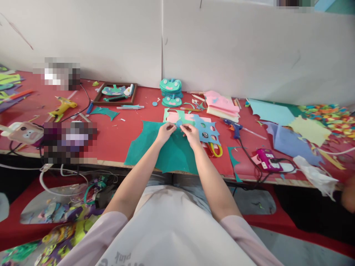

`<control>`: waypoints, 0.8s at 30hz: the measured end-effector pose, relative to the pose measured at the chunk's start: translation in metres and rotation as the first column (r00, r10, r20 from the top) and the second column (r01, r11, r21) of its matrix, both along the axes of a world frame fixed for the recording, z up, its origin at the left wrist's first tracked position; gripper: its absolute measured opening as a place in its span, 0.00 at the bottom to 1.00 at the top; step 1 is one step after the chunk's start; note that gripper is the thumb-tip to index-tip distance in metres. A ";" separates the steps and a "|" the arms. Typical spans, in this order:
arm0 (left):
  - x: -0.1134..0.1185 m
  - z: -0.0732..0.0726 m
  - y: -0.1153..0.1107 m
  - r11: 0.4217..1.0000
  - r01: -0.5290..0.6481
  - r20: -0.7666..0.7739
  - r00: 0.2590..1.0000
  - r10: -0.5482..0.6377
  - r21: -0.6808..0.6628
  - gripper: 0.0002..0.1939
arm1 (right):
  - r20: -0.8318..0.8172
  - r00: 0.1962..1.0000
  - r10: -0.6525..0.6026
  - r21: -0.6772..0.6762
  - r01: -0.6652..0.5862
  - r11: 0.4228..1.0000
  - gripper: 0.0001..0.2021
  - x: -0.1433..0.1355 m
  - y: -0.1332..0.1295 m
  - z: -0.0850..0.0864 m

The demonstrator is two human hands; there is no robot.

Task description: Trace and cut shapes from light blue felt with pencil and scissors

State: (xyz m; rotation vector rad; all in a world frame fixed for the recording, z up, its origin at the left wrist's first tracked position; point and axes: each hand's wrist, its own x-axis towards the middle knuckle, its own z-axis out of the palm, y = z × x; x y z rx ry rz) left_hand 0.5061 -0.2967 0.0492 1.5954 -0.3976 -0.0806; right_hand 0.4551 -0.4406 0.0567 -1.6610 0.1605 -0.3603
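Between my fingertips, above a large teal felt sheet [146,147], is a small round blue felt piece [179,122]. My left hand [166,132] pinches it from the left, and my right hand [190,133] has its fingers closed at the other side. Just right of my right hand lies a blue felt sheet [204,127] with round holes cut in it. Yellow-handled scissors [216,149] lie partly under that sheet. Behind my hands, a green felt sheet with cutouts [167,115] lies flat, and farther back stand stacked teal felt frog faces [170,85].
A yellow glue gun [62,108] lies left, a blue glue gun [234,127] right, both with cords. A brown tray [135,94] holds pens and a frog face. Pink felt [222,103], a purple power strip [267,159] and colourful scraps [330,116] are rightward. A white partition stands behind.
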 end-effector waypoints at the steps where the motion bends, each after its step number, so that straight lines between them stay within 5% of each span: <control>1: 0.000 0.000 0.000 1.000 0.002 0.001 1.000 -0.002 -0.005 0.08 | 0.000 1.000 0.010 -0.004 -0.010 1.000 0.18 0.000 0.000 0.000; 24: -0.002 0.004 0.000 1.000 -0.002 -0.030 1.000 0.002 0.011 0.07 | -0.021 0.997 0.076 -0.026 -0.077 0.997 0.18 -0.003 0.001 0.002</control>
